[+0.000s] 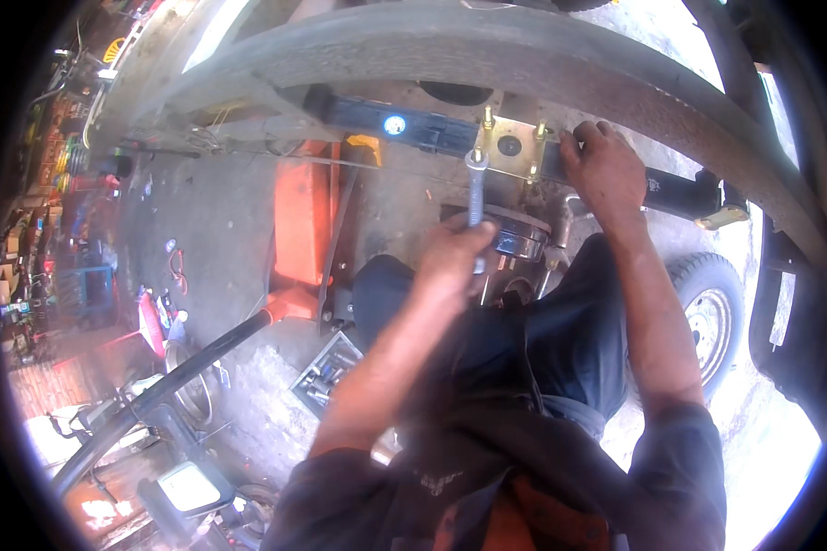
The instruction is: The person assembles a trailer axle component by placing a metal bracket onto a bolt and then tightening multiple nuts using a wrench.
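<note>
My left hand [452, 257] is closed round the shank of a grey wrench [476, 195]. The wrench's ring end sits at a nut on the near left threaded stud of a yellowish metal plate [508, 145]. Several such studs with nuts stand up from this plate, which lies on a black axle beam [381, 119]. To the right of the plate, my right hand [606, 170] grips the axle beam with its fingers bent over it. The underside of the beam and the fingertips there are hidden. Below the plate is a dark round drum-like part [522, 234].
A long chassis rail [413, 55] arches over the axle. On the left stand an orange floor jack [303, 216] and its long dark handle [175, 376]. A metal tray of tools [326, 367] lies by my left forearm. A wheel [715, 312] rests right of my legs.
</note>
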Motion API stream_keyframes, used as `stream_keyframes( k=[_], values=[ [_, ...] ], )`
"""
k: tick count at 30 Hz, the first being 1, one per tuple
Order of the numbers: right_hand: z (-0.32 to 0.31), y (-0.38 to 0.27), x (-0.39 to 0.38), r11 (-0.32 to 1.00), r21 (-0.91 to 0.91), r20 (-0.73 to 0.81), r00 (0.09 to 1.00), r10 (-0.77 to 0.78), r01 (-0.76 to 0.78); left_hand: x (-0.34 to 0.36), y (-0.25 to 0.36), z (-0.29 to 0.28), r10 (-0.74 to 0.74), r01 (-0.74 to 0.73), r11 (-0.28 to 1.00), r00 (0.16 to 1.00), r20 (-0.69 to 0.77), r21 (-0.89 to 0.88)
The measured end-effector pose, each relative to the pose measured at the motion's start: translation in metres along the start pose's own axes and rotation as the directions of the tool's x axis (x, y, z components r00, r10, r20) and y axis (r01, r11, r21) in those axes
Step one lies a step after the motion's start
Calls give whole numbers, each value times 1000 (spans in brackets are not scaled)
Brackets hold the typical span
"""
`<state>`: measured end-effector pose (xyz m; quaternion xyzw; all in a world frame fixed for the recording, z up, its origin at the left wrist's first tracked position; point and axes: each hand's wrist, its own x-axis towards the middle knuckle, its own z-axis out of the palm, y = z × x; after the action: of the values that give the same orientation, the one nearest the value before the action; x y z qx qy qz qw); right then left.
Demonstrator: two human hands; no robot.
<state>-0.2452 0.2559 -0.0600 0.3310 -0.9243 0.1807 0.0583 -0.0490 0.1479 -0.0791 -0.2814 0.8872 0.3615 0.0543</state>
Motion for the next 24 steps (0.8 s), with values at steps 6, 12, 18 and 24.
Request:
stream_keyframes(
  k=[6,12,18,24],
  values=[
    [0,-3,1,997,44,53,996,65,-67,57,-2,-148,-279,281,951,960,34,-126],
    [2,-7,4,1000,3,19,1000,12,-12,114,-35,-157,442,-296,856,845,-302,424],
    [-7,1,-1,998,-34,38,998,-44,45,-11,-42,-83,-305,182,798,944,-125,-574],
    [-6,-1,-4,984,124,-21,992,-126,128,-28,-15,-14,-317,-24,508,925,-212,-861]
  ],
)
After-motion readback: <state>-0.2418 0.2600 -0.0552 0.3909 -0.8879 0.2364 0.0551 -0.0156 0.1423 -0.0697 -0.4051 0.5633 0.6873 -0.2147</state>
